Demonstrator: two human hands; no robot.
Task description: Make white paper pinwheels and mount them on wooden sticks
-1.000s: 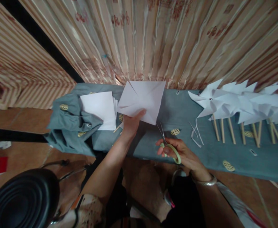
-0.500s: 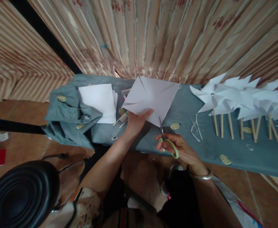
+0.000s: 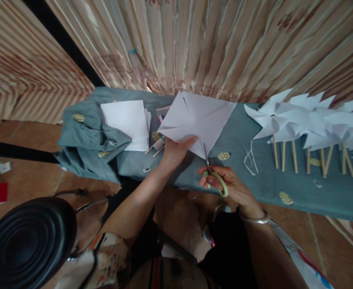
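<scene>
My left hand [image 3: 178, 151] grips a square sheet of white paper [image 3: 202, 116] by its near edge, thumb on top and fingers hidden beneath. Slits run inward from some of the sheet's corners, and creases cross it. In my right hand [image 3: 224, 180] is a pair of scissors [image 3: 223, 186] with pale green handles. Their blades lie at the sheet's near corner, with paper between them. Just left of the sheet, short wooden sticks [image 3: 158, 149] and other small items are partly covered by it.
A stack of white paper [image 3: 126, 124] lies on the left of the cloth-covered table [image 3: 272, 184]. At the right are several white paper pinwheels [image 3: 303, 120] on wooden sticks. White scraps [image 3: 251, 160] lie before them. A striped curtain [image 3: 200, 48] hangs behind; a black round seat [image 3: 28, 245] stands lower left.
The scissor blades have moved further into the sheet's near corner. The sheet appears slightly shifted and turned, while both hands keep their hold. The whole view has moved a little.
</scene>
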